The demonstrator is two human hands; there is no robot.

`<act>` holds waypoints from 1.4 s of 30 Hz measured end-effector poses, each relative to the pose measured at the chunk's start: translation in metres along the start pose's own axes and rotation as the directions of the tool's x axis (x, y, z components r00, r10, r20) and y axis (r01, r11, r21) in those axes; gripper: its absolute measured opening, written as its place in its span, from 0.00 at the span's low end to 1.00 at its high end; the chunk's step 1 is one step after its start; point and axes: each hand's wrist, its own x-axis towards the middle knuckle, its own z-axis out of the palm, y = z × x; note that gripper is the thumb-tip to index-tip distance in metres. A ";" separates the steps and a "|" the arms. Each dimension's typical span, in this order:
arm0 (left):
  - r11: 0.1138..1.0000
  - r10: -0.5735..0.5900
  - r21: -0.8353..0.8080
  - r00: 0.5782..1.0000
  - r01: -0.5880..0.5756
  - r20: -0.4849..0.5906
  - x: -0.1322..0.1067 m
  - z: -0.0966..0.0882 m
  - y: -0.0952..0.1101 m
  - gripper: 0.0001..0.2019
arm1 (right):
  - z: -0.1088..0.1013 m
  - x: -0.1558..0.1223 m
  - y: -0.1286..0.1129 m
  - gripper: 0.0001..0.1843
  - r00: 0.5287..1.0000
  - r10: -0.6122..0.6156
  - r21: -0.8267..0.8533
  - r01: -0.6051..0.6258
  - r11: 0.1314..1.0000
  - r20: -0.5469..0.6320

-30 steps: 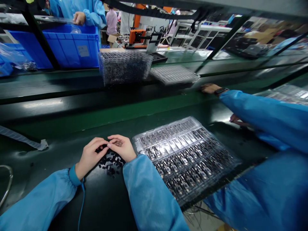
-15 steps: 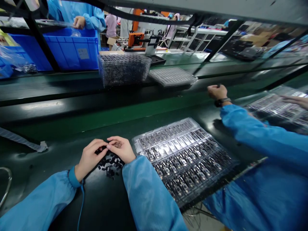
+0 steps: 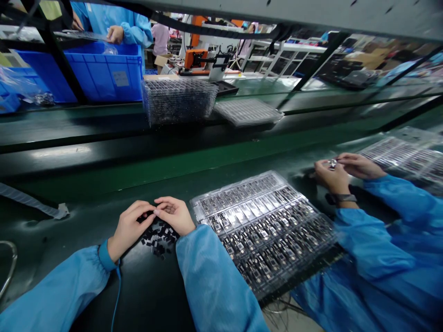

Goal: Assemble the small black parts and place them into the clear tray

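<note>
My left hand (image 3: pixel 133 226) and my right hand (image 3: pixel 174 215) meet at their fingertips, pinched together over a heap of small black pieces (image 3: pixel 158 240) on the dark bench. Between the fingertips is something small and dark, mostly hidden, that I cannot make out. A clear plastic tray (image 3: pixel 221 193) lies just right of my right hand. Its rows hold small circuit boards (image 3: pixel 265 233), and several slots in the second row look bare. A blue cord (image 3: pixel 118 286) hangs from my left cuff.
To the right, a co-worker's hands (image 3: pixel 334 175) hold a small shiny part beside another filled tray (image 3: pixel 408 157). Stacked clear trays (image 3: pixel 178 101) and a lower stack (image 3: pixel 247 112) stand on the ledge ahead. A blue bin (image 3: pixel 104 74) is at the back left, near another person.
My hands stay almost still, fingertips together. The co-worker's watch-wearing hand has come down and back, and both their hands now meet around a small shiny part.
</note>
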 end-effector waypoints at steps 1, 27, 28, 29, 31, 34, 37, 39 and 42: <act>1.000 0.001 0.000 1.000 -0.001 -0.003 0.000 0.000 0.000 0.04 | 0.000 0.000 0.000 0.22 1.000 -0.001 0.003 0.001 1.000 0.001; 1.000 -0.006 -0.002 1.000 0.006 -0.005 -0.001 0.000 -0.001 0.05 | 0.001 -0.001 -0.001 0.24 1.000 -0.007 -0.018 0.007 1.000 0.001; 1.000 -0.006 -0.006 1.000 0.005 -0.005 -0.001 0.000 -0.001 0.05 | 0.001 -0.001 -0.001 0.24 1.000 -0.005 -0.018 0.005 1.000 0.004; 1.000 -0.005 -0.009 1.000 0.005 -0.006 -0.001 0.000 -0.001 0.05 | 0.001 -0.001 -0.001 0.24 1.000 -0.002 -0.018 0.003 1.000 0.005; 1.000 -0.004 -0.012 1.000 0.004 -0.006 0.000 0.000 0.000 0.05 | 0.000 -0.001 -0.001 0.24 1.000 0.002 -0.018 -0.001 1.000 0.007; 1.000 -0.008 -0.011 1.000 0.008 -0.008 0.001 -0.001 0.003 0.05 | 0.000 -0.001 0.000 0.23 1.000 -0.002 -0.016 0.003 1.000 0.004; 1.000 -0.021 -0.012 1.000 0.021 -0.012 0.001 -0.001 0.004 0.05 | 0.000 -0.001 0.001 0.24 1.000 -0.003 -0.021 0.003 1.000 0.001; 1.000 -0.024 -0.015 1.000 0.024 -0.011 0.001 0.000 0.004 0.05 | 0.000 -0.001 0.000 0.25 1.000 -0.001 -0.024 0.001 1.000 0.001; 1.000 -0.016 -0.015 1.000 0.016 -0.002 0.001 0.000 0.002 0.06 | 0.000 -0.001 0.000 0.25 1.000 -0.002 -0.023 0.002 1.000 0.004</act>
